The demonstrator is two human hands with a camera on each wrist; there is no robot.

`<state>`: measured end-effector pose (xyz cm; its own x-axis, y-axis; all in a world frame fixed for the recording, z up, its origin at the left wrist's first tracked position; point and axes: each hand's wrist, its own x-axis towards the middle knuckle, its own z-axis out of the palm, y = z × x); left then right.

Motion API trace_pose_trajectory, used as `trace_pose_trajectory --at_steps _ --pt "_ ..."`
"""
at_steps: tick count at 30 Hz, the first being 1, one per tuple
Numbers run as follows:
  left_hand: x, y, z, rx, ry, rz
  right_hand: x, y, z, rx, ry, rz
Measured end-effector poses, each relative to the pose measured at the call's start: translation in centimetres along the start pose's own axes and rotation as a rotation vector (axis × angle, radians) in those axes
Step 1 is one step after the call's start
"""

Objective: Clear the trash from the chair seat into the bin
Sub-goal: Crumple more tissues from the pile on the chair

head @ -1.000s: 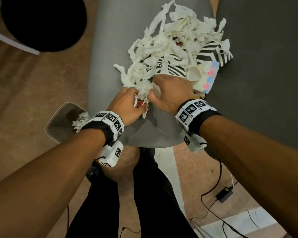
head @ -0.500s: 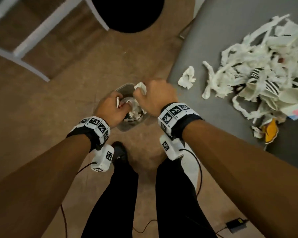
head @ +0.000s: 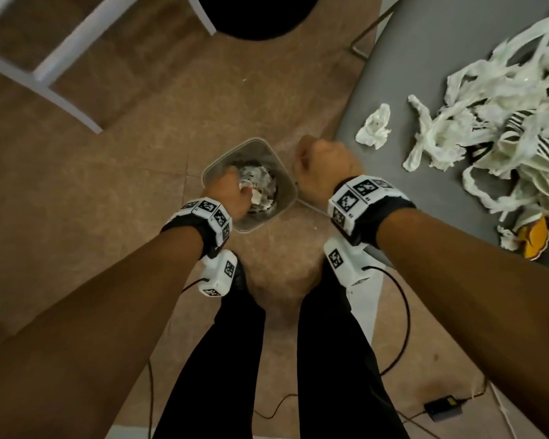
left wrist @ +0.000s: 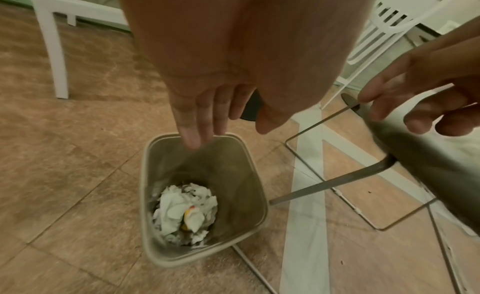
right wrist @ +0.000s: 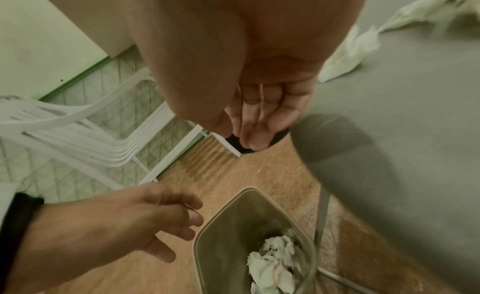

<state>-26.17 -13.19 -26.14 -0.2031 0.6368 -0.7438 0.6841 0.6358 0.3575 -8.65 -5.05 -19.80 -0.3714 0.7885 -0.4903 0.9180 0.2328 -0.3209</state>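
Note:
The small grey bin (head: pixel 210 172) stands on the floor left of the grey chair seat (head: pixel 425 74). Crumpled white paper (left wrist: pixel 185 208) lies at its bottom. My left hand (head: pixel 238 191) hangs over the bin's opening, fingers (left wrist: pixel 192 134) straight and empty. My right hand (head: pixel 305 160) is just right of the bin near the seat's edge, fingers (right wrist: pixel 253 132) loosely curled around nothing. On the seat a pile of torn white strips and striped paper (head: pixel 504 131) remains, with a loose crumpled piece (head: pixel 374 126) and a yellow wrapper (head: pixel 536 242).
White plastic chair legs (head: pixel 61 90) and a round black object (head: pixel 257 17) stand further out on the brown floor. The chair's thin metal frame (left wrist: pixel 337 175) runs beside the bin. Cables and a black adapter (head: pixel 441 407) lie by my feet.
Both hands carried paper scraps from the seat to over the bin and have let them go. The right hand has drifted right, off the bin toward the seat.

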Motion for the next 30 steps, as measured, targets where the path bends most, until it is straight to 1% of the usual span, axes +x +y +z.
trace_pose_trajectory --at_steps 3,5,8,10,11,13,14,15,17,19,22,26,28,30 --pt "-0.6 4.4 -0.5 0.002 0.064 0.100 -0.7 1.7 -1.9 0.102 0.050 0.045" --pt "-1.2 7.8 -0.6 0.000 0.124 0.219 -1.4 3.1 -3.3 0.184 0.073 0.080" --pt "-1.7 13.3 0.1 0.016 0.206 0.419 -2.7 6.5 -5.5 0.285 0.184 0.133" --pt "-1.9 17.0 1.3 0.056 0.204 0.530 -3.8 9.7 -7.0 0.313 0.244 0.179" --pt "-1.8 18.6 2.1 0.089 0.171 0.552 -4.5 11.5 -7.7 0.318 0.253 0.204" --pt "-1.4 21.2 4.0 0.215 0.123 0.541 -5.7 15.3 -9.2 0.324 0.264 0.246" --pt "-1.1 22.2 4.9 0.259 0.131 0.522 -6.3 17.1 -9.7 0.330 0.269 0.264" --pt "-1.0 23.1 5.6 0.247 0.150 0.489 -7.0 18.7 -10.1 0.335 0.274 0.281" --pt "-0.6 24.8 6.7 0.120 0.160 0.433 -8.0 21.1 -10.7 0.342 0.289 0.298" --pt "-0.6 26.8 7.9 0.015 0.140 0.431 -8.6 22.8 -11.0 0.360 0.315 0.300" --pt "-0.3 29.2 9.7 0.045 0.162 0.501 -8.7 24.3 -11.6 0.367 0.384 0.330" --pt "0.3 30.9 10.6 0.105 0.237 0.522 -7.8 27.2 -13.7 0.375 0.546 0.390" --pt "0.0 31.1 10.2 0.063 0.240 0.509 -6.7 29.0 -14.6 0.327 0.558 0.395" --pt "-0.6 31.1 9.6 0.013 0.243 0.491 -5.4 30.3 -15.3 0.271 0.539 0.394"
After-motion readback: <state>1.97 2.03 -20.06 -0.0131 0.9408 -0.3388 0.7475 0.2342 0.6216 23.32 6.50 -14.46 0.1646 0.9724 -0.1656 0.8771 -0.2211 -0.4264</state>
